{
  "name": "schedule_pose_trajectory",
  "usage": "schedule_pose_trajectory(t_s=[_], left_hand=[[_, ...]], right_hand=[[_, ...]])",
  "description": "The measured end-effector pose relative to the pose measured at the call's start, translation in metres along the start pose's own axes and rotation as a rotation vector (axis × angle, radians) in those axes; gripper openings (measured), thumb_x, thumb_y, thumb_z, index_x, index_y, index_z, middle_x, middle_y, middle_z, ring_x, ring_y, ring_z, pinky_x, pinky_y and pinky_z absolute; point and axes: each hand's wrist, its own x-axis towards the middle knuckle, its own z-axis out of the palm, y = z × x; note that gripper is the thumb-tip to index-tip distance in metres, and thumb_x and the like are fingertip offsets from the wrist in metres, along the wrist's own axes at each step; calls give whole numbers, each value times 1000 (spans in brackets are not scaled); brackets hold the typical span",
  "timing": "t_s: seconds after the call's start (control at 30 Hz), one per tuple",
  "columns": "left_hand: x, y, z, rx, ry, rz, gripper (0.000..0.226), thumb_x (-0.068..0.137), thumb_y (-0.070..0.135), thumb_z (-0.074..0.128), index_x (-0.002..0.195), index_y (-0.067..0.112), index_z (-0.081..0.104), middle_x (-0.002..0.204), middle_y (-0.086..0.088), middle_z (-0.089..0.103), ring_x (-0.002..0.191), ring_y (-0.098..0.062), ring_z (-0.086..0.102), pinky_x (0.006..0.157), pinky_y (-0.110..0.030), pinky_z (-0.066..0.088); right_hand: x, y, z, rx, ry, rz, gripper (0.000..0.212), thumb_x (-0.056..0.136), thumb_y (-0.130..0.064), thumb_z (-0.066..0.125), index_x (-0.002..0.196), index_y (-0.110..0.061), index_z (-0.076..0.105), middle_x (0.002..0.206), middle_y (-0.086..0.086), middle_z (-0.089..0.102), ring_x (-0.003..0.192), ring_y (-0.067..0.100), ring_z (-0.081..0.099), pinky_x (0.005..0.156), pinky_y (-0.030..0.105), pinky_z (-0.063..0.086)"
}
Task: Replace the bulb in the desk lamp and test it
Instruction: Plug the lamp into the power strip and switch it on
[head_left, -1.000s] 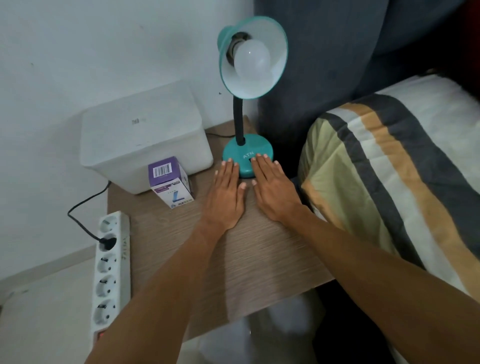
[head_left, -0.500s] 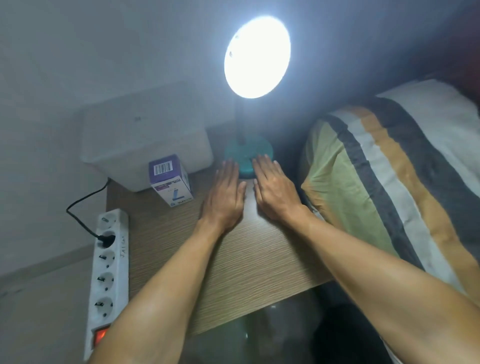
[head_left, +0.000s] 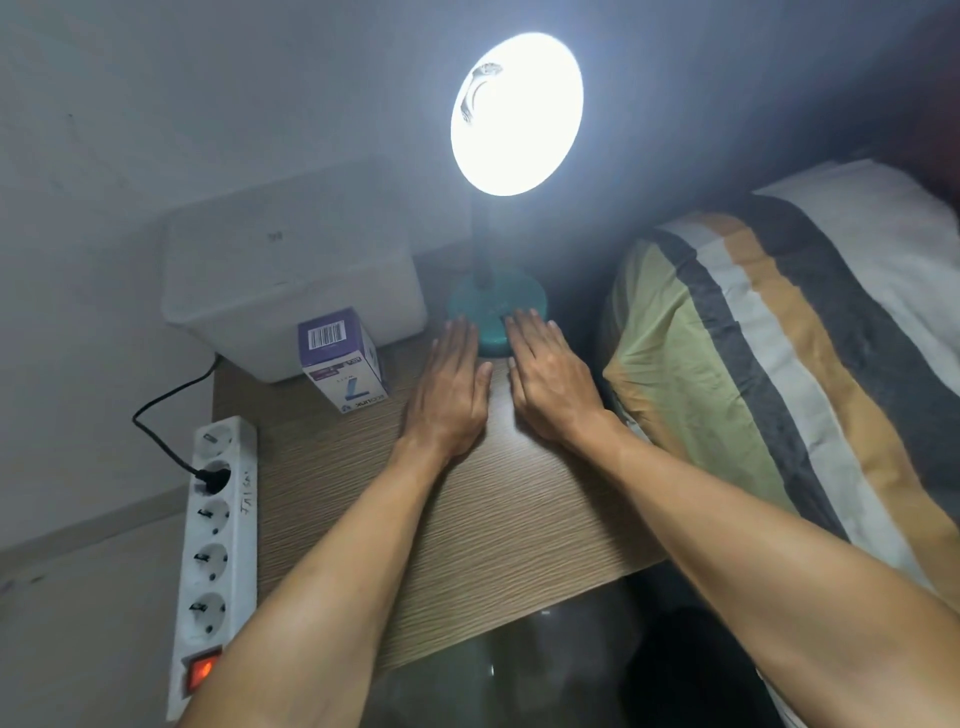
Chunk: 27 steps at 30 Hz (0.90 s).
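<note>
The teal desk lamp stands at the back of the wooden bedside table (head_left: 467, 530). Its shade (head_left: 517, 111) glows bright white, so the bulb inside is lost in glare. My left hand (head_left: 449, 389) lies flat, palm down, on the table just left of the round teal lamp base (head_left: 483, 306). My right hand (head_left: 550, 379) lies flat beside it, fingertips resting on the front of the base. Both hands hold nothing. A purple and white bulb box (head_left: 340, 358) stands upright to the left of my hands.
A white lidded plastic bin (head_left: 280, 270) sits at the table's back left. A white power strip (head_left: 213, 545) with a lit orange switch and one black plug lies along the table's left edge. A striped pillow (head_left: 779, 353) presses against the right side.
The lamp has come on: one second ago the bulb was dark and the room bright, now the shade glares and the surroundings look dim. My hands have stayed flat in place.
</note>
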Motion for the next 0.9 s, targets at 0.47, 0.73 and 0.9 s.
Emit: schedule_pose_trajectory(t_s=[0.47, 0.73, 0.9], left_hand=[[-1, 2, -2, 4, -10, -5, 65, 108, 41, 20, 162, 6, 21, 171, -14, 16, 160, -23, 6, 130, -37, 6], [-1, 2, -2, 7, -23, -8, 65, 108, 42, 18, 162, 6, 19, 171, -14, 14, 160, -23, 5, 131, -38, 7], [-1, 1, -1, 15, -26, 8, 69, 106, 45, 13, 161, 4, 21, 170, -15, 17, 160, -25, 6, 130, -39, 8]], right_hand=[[3, -3, -3, -40, 8, 17, 57, 93, -16, 49, 147, 1, 41, 148, 19, 46, 140, 35, 41, 118, 47, 29], [11, -10, -10, -92, -25, 44, 56, 87, -15, 46, 140, 0, 46, 134, 18, 54, 128, 35, 50, 112, 45, 37], [11, -6, -12, -140, -96, 18, 63, 86, -26, 36, 140, 5, 48, 136, 24, 54, 127, 38, 53, 110, 47, 42]])
